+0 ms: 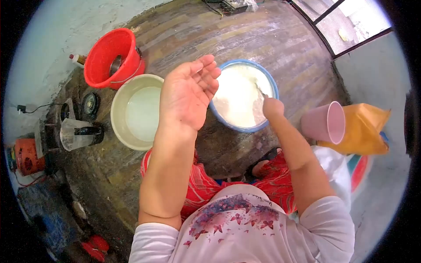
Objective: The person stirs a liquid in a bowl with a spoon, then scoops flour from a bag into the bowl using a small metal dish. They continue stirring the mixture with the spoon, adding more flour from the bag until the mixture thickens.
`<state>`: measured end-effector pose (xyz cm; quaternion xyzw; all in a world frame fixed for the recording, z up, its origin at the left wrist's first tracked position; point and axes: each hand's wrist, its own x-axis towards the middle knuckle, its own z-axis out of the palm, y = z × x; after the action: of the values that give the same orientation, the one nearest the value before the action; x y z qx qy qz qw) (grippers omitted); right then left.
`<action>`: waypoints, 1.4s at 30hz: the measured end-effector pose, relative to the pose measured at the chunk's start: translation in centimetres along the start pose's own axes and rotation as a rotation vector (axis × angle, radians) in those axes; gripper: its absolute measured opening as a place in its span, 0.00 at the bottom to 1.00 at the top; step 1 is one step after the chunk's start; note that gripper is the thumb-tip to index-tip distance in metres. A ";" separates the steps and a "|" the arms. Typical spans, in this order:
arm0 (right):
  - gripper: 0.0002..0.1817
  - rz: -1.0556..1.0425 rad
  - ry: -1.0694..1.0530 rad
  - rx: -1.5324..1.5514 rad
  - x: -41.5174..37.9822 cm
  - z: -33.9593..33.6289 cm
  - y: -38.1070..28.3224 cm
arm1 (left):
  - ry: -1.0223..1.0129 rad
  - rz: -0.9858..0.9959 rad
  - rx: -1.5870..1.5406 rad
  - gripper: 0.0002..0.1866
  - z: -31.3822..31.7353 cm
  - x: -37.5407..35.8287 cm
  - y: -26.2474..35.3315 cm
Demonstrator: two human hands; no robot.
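Observation:
My left hand (pixel 190 90) is raised, palm up, between two basins, its fingers slightly curled and nothing in it. My right hand (pixel 273 108) is closed round the handle of a metal utensil (pixel 260 89) at the right side of a blue-rimmed basin (pixel 245 128). White contents (pixel 239 94) fill much of that basin; glare hides their texture. The utensil's far end reaches into the white contents. Left of my left hand stands a cream basin (pixel 120 105) with pale liquid (pixel 144 111) in it, partly covered by my forearm.
A red bucket (pixel 94 65) holding a metal item stands at the upper left. At the left are a clear jug (pixel 72 133) and an orange machine (pixel 30 156). A pink tub (pixel 318 122) and a yellow bag (pixel 364 127) lie at the right.

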<state>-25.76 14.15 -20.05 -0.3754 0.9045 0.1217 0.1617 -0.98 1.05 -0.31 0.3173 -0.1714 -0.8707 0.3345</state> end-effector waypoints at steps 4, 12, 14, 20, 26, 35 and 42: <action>0.16 -0.066 0.021 -0.007 -1.5 -0.3 3.9 | -0.037 -0.001 0.014 0.13 0.0 -0.1 0.1; 0.11 -0.147 -0.510 0.078 -4.0 -0.9 5.9 | -0.051 -0.001 -0.001 0.13 0.2 -0.5 0.2; 0.11 -0.083 -0.577 0.268 -6.6 -2.6 4.0 | -0.074 -0.028 -0.012 0.15 -0.1 -0.2 0.3; 0.15 0.199 -0.774 1.096 -10.0 -0.3 3.7 | -0.063 0.001 -0.001 0.15 0.1 -0.2 0.3; 0.15 0.274 -0.769 1.511 -11.3 -1.7 3.5 | -0.069 -0.005 -0.008 0.16 -0.3 0.0 0.4; 0.23 0.051 -0.313 1.154 -5.6 -1.0 5.1 | -0.068 -0.001 -0.021 0.16 -0.3 -0.1 0.8; 0.22 -0.077 0.034 0.196 -3.6 -0.4 3.2 | -0.048 -0.040 -0.041 0.15 -0.2 -0.2 0.6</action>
<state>-25.72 18.54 -17.98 -0.3942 0.8996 0.0201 0.1869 -0.47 0.73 -0.04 0.2930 -0.1551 -0.8878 0.3193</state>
